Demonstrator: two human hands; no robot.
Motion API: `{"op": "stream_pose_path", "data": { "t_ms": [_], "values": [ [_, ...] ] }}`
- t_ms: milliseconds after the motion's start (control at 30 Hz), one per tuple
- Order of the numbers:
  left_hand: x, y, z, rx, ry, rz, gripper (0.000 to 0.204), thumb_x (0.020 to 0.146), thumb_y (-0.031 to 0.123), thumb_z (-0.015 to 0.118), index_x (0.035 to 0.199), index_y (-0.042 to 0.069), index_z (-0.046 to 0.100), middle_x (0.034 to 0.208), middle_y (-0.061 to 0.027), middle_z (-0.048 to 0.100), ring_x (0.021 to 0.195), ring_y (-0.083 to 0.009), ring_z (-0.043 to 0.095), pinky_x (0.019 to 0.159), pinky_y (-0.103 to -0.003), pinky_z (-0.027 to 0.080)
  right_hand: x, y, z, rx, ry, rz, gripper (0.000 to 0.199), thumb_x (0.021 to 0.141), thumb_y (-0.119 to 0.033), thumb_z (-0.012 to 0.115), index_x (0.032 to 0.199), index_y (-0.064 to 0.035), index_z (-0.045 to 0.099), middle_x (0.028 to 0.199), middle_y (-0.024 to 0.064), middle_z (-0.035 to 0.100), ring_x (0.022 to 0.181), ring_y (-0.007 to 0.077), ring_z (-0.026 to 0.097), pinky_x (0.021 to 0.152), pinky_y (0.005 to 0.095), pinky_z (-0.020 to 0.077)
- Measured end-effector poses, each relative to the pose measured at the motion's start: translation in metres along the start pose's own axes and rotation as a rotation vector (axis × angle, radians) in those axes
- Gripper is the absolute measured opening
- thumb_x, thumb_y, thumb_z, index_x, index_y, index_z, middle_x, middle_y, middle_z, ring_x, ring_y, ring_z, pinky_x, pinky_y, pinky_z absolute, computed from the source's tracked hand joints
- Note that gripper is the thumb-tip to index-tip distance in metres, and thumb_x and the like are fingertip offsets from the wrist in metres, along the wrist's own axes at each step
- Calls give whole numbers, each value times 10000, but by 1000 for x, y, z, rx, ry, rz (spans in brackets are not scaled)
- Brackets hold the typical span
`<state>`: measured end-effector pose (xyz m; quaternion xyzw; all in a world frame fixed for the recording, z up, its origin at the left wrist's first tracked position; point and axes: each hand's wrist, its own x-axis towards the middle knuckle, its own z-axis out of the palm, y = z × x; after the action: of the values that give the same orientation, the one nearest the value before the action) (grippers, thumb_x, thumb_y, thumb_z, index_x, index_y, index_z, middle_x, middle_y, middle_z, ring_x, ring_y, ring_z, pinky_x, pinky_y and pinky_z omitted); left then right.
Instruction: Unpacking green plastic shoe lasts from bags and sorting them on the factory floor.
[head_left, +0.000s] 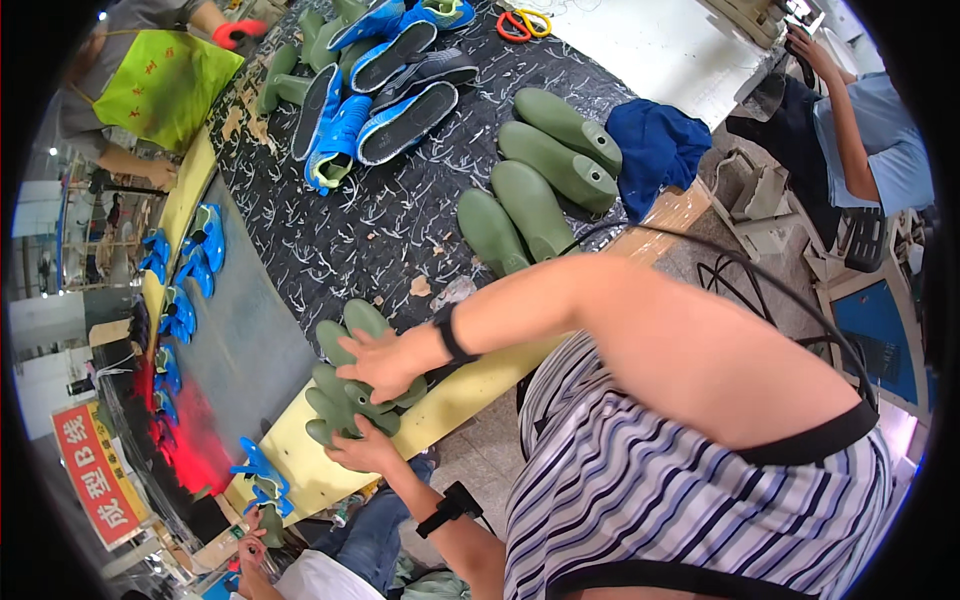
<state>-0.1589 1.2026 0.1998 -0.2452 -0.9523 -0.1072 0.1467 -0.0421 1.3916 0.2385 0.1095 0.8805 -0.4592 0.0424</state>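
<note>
- Mat (395, 235): dark, strewn with pale scraps. Blue shoes (348, 122) heaped on its far half, some soles up.
- Far left corner: more green lasts (285, 90). Far edge: scissors (526, 30).
- Right side: four lasts (545, 162) in a row; blue cloth (660, 150) just beside them.
- Left of mat: grey belt (255, 280), blue shoes along its outer side; co-worker in green apron (165, 85) beyond.
- Near edge: yellow board (455, 395). Scrap-littered stretch of mat between shoes and near edge.
- Near lasts (330, 382) bunched at mat's near left corner, both hands on them. Right hand (385, 365): fingers spread over their tops. Left hand (362, 448): half open, against their near side; grip, cannot tell.
</note>
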Motion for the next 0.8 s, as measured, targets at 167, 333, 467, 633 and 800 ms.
{"op": "stream_pose_path", "data": {
  "t_ms": [167,333,467,633,800],
  "values": [
    [-43,112,-29,-678,-154,314,485,770,185,688,1134,-67,492,1172,-248,466,1088,-403,455,953,-476,346,-129,54,-75,-283,473,-35,589,744,-269,681,1253,-86,447,1289,283,382,1156,431,445,904,488,422],
    [-109,219,3,-903,-607,592,598,823,250,635,1287,-42,395,1301,-278,390,1212,-426,376,992,-477,314,-227,128,-61,-316,426,323,627,827,-285,609,1297,43,352,1330,367,280,1146,523,405,996,484,350],
    [-131,247,15,-809,-715,491,654,880,300,553,1351,-52,268,1338,-304,311,1205,-455,365,999,-494,302,-215,127,-48,-158,391,364,620,837,-213,566,1339,44,309,1387,381,187,1326,510,144,1099,492,172],
    [-129,230,21,-926,-546,354,623,899,287,531,1328,-88,280,1319,-322,328,1195,-467,374,976,-472,340,-181,135,-23,160,534,225,564,813,-163,534,1326,-4,363,1412,347,181,1343,492,105,1103,505,118],
    [-109,198,27,-898,-292,232,550,891,264,547,1292,-66,366,1238,-303,447,1094,-467,475,888,-460,423,-123,124,-2,230,608,160,519,823,-175,525,1293,13,413,1422,260,276,1366,413,142,1109,469,111]
  ]
}}
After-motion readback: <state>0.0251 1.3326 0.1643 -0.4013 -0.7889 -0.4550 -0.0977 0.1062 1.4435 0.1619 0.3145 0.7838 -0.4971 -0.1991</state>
